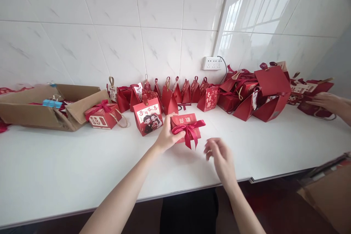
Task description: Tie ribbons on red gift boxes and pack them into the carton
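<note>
My left hand (168, 134) grips the left side of a small red gift box (184, 120) above the white table. A shiny dark-red ribbon is tied in a bow (189, 130) across the box's front, and gold characters show behind it. Off to the right of the box, my right hand (219, 153) hovers with bent fingers, apart from the box and slightly blurred; nothing shows in it. Just behind my left hand stands a red gift box with a printed couple (148, 117) and a loop on top.
Several red gift boxes (194, 89) line the wall, with a heap of them (260, 87) at right. At left lie an opened cardboard box (30, 111) and a rope-handled red box (103, 117). Another person's hand (329, 102) touches boxes at far right. A power strip (211, 63) hangs on the wall.
</note>
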{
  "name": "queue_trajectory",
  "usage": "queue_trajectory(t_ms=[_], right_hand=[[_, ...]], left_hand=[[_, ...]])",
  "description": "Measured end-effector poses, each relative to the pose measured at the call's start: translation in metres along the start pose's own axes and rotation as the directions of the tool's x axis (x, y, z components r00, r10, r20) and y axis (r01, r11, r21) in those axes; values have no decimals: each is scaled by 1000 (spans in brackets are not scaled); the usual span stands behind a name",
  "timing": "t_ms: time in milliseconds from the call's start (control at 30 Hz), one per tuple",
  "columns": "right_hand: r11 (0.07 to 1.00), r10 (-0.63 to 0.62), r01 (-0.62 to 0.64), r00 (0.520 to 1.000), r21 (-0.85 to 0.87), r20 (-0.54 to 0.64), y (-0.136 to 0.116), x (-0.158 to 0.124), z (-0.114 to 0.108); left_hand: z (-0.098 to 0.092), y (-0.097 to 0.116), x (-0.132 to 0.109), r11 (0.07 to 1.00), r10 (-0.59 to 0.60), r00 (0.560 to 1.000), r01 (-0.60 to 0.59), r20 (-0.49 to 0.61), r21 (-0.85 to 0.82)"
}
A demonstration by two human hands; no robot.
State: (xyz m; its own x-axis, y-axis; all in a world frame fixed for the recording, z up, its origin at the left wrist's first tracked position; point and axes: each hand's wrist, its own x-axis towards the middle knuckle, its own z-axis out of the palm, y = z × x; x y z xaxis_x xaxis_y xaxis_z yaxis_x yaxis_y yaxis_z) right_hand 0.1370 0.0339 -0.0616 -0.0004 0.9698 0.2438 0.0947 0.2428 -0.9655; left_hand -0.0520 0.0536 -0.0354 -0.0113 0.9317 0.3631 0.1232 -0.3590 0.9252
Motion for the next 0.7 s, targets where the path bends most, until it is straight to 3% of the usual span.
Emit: queue_trajectory(t_ms=[100,233,400,700], right_hand=[[967,249,-254,926,-21,285,-6,-19,20],[916,338,-385,890,108,306,-15,-18,40],[896,256,-334,927,294,273,-12,-14,47],[917,191,-271,942,293,274,-2,-18,49]], left_hand=[[1,0,-2,1000,9,1000,-9,14,-5],[1,2,-4,1000,-3,1000,3,21,-8],[4,5,-4,998,-5,1000,7,21,-63],[12,9,1,998,-52,992,56,-116,39]])
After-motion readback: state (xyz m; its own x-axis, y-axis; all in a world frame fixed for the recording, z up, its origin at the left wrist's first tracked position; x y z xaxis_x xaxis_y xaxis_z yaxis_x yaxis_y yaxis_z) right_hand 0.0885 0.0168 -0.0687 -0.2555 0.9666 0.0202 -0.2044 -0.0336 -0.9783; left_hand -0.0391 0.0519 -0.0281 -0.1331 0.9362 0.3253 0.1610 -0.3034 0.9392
